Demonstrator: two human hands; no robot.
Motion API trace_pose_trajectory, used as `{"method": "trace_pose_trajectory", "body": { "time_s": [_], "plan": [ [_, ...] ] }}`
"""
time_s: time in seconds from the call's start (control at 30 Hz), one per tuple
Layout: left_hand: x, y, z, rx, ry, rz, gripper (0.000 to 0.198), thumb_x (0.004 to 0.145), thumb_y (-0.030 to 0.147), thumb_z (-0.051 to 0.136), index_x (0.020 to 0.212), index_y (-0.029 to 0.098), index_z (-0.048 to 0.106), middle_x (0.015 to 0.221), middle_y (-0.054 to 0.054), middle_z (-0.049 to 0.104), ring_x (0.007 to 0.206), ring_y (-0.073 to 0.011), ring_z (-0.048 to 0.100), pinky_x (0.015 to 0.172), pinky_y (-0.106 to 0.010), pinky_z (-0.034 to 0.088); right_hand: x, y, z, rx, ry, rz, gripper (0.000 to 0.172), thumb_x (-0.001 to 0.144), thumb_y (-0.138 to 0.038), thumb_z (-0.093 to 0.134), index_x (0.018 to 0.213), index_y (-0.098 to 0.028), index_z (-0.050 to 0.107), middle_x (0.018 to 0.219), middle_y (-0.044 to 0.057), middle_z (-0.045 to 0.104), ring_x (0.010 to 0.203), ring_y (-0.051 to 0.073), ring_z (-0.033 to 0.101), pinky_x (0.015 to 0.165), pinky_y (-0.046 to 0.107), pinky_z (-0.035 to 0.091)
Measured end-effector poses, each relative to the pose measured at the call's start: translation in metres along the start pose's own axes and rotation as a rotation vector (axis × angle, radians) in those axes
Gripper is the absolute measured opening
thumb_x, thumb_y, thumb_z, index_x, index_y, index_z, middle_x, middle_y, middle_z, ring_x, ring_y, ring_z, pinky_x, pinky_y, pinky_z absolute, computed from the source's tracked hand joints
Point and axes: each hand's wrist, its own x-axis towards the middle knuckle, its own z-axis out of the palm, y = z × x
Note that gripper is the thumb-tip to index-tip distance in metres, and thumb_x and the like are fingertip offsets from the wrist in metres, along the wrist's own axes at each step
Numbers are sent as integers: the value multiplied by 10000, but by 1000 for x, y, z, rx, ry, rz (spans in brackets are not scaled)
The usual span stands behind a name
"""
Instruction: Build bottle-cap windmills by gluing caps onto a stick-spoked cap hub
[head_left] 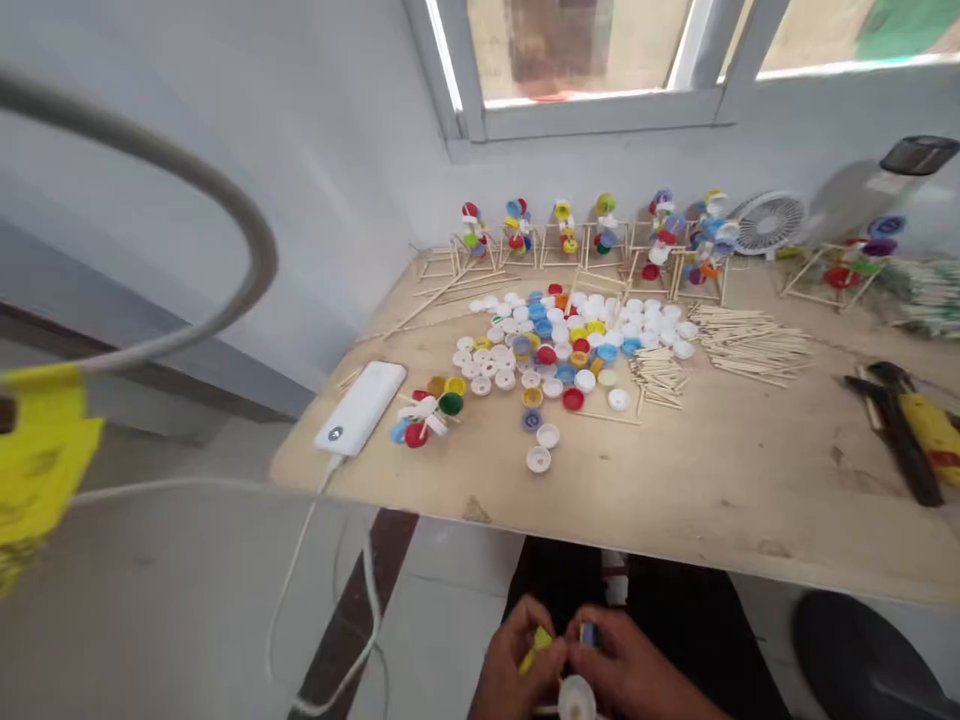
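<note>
Well, from the left we have a white power bank (361,408) on the tabletop (660,470), its cable hanging off the front edge; just beside it sits a cluster of coloured caps (429,407) on sticks, safest away from our sleeves; next comes our left hand (504,662), low over our lap, its curled fingers pinching a yellow cap (540,637); 1 white cap (576,697) shows between our 2 hands, below the fingertips; a small blue piece (589,634) sits in the pinch of our right hand (626,662), though we cannot tell how these parts join; we judge that a light pinch, steady wrists and slow, straight pressure suit such small pieces, since a sideways push could snap a stick; working above the table would catch anything dropped; further right lie short sticks (658,375), then longer sticks (750,345), then a yellow-and-black tool (930,430).
</note>
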Motion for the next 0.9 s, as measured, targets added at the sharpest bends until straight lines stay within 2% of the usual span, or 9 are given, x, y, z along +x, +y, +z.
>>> {"method": "trace_pose_trajectory", "body": {
  "time_s": [0.2, 0.3, 0.37, 0.43, 0.5, 0.6, 0.67, 0.77, 0.9],
  "plan": [
    [-1, -3, 2, -62, 150, -36, 489, 573, 586, 729, 700, 198, 461, 520, 58, 491, 444, -73, 392, 429, -181, 262, 2, 8, 3, 82, -20, 55, 390, 753, -543, 557, 774, -156, 520, 615, -35, 450, 552, 85, 414, 509, 195, 335],
    [5, 8, -7, -121, 325, -51, 464, 634, 574, 684, 651, 195, 417, 489, 65, 474, 380, -45, 324, 384, -158, 193, 3, 19, 4, 71, -23, 72, 361, 742, -510, 585, 759, -153, 537, 583, -46, 431, 518, 73, 391, 481, 186, 309],
    [9, 12, -15, -139, 365, -58, 436, 662, 539, 672, 650, 192, 408, 501, 62, 498, 352, -26, 290, 370, -141, 154, 4, 22, 4, 81, -16, 91, 355, 741, -503, 592, 758, -151, 551, 564, -52, 421, 497, 69, 378, 469, 188, 296],
    [10, 6, -23, -163, 266, -90, 360, 662, 484, 688, 764, 203, 488, 561, 48, 562, 333, -22, 280, 352, -139, 135, 7, 20, 4, 120, 45, 71, 379, 748, -528, 582, 762, -150, 559, 575, -46, 433, 508, 75, 391, 488, 197, 311],
    [8, -8, -28, -240, 110, -146, 393, 626, 401, 735, 914, 213, 546, 610, 31, 597, 335, -29, 326, 345, -144, 174, 12, 15, 3, 169, 161, 24, 430, 737, -581, 576, 763, -152, 559, 620, -30, 461, 563, 93, 428, 535, 210, 346],
    [4, -30, -31, -400, -85, -214, 419, 557, 333, 790, 898, 175, 605, 713, -39, 639, 504, -98, 537, 445, -178, 348, 24, 10, 4, 254, 324, 9, 492, 714, -648, 568, 803, -164, 553, 705, -6, 509, 663, 128, 478, 616, 233, 391],
    [2, -38, -29, -440, -160, -219, 450, 568, 350, 799, 941, 160, 634, 762, -76, 651, 609, -141, 592, 530, -217, 412, 32, 10, 6, 284, 368, 24, 512, 708, -669, 562, 833, -172, 553, 737, 2, 531, 689, 142, 497, 637, 245, 404],
    [5, -36, -19, -429, -145, -156, 512, 603, 411, 792, 1033, 175, 644, 818, -85, 661, 676, -158, 604, 625, -256, 448, 36, 11, 11, 273, 362, -10, 510, 727, -670, 544, 837, -173, 564, 746, 8, 547, 710, 154, 512, 662, 254, 415],
    [11, -22, -8, -348, -47, -122, 502, 634, 529, 738, 988, 177, 681, 832, -101, 680, 793, -221, 622, 734, -314, 470, 26, 6, 12, 154, 245, -118, 420, 816, -579, 509, 845, -166, 579, 783, 24, 587, 744, 154, 525, 697, 254, 420]
  ]
}}
